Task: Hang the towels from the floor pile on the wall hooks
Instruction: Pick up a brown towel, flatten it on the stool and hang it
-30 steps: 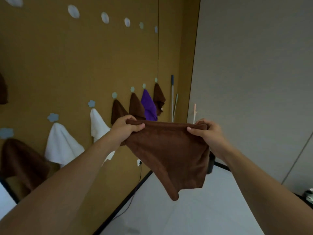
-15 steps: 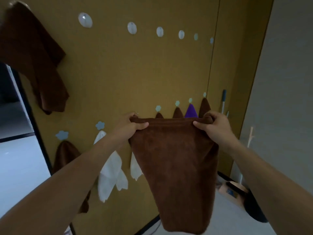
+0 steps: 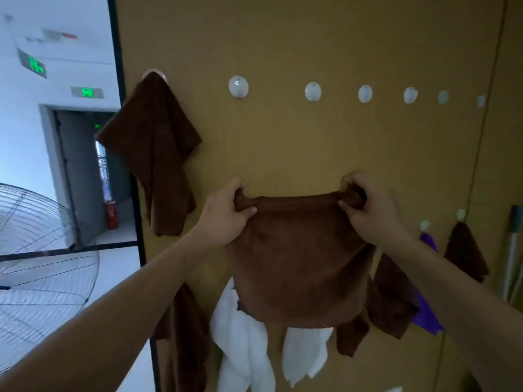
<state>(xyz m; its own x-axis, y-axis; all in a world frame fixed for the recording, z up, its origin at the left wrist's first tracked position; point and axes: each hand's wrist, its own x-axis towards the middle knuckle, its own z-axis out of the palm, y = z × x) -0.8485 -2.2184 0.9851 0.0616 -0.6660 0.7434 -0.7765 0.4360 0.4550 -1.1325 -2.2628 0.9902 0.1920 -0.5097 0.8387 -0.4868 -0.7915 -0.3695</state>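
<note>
Brown towel [image 3: 300, 258] stretched between both hands (top corners pinched).

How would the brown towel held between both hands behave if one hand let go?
Probably floppy: the brown towel sags below the left hand and right hand. Likely light, as pinches hold it. It would probably swing down limp.

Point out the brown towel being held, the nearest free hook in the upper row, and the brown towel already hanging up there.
held brown towel [image 3: 300, 258], head view, middle of cloth
free hook [image 3: 238, 86], head view, its round base
hung brown towel [image 3: 154, 142], head view, upper folds
</note>
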